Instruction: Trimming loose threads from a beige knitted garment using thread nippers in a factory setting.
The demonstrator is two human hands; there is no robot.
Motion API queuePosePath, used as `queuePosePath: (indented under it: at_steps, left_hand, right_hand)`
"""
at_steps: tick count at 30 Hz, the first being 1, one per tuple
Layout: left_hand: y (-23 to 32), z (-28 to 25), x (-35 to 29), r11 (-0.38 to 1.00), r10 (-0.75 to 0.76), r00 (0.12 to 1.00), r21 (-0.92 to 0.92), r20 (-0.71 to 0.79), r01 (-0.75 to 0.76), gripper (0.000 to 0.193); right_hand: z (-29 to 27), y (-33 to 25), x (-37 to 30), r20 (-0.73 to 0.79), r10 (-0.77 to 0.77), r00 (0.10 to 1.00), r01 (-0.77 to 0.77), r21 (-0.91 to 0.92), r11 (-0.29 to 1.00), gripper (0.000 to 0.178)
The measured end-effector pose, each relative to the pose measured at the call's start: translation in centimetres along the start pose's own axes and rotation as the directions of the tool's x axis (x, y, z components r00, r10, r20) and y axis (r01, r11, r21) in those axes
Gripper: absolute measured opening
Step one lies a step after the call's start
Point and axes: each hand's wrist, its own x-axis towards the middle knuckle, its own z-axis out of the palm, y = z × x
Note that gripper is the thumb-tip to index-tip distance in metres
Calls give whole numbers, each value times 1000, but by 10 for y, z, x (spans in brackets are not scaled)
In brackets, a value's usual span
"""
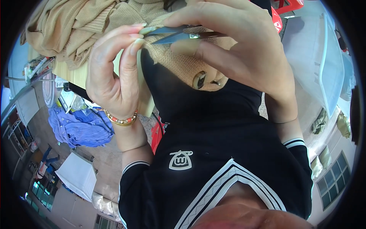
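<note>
My right hand (248,42) grips a pair of thread snips (169,37), its two dark blades parted and pointing left. Beneath the blades lies a piece of a beige knit garment (177,63), with a dark shiny button (199,80) near its lower edge. At the garment's upper left edge, the thumb and fingers of my left hand (112,72) are pinched together, right at the blade tips. Whether a loose thread is also between those fingertips is too small to tell. My left wrist wears a gold and orange bracelet.
More beige knitwear (76,26) is heaped at the far left on a light wooden table (76,78). Folded blue-violet cloth (80,124) lies lower left. A large translucent plastic bin (309,57) stands on the right, and a red stool (289,5) shows beyond.
</note>
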Motion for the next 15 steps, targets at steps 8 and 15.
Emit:
queuePosePath:
  at_steps: [8,15]
  left_hand:
    - [0,-2,6,998,50,999,42,17,-51,11]
    - [8,-8,17,919,247,947,260,203,-295,23]
  right_hand:
    - [19,8,2,-37,-54,998,46,-179,983,33]
    - [22,6,-2,-149,-57,987,39,-119,992,34]
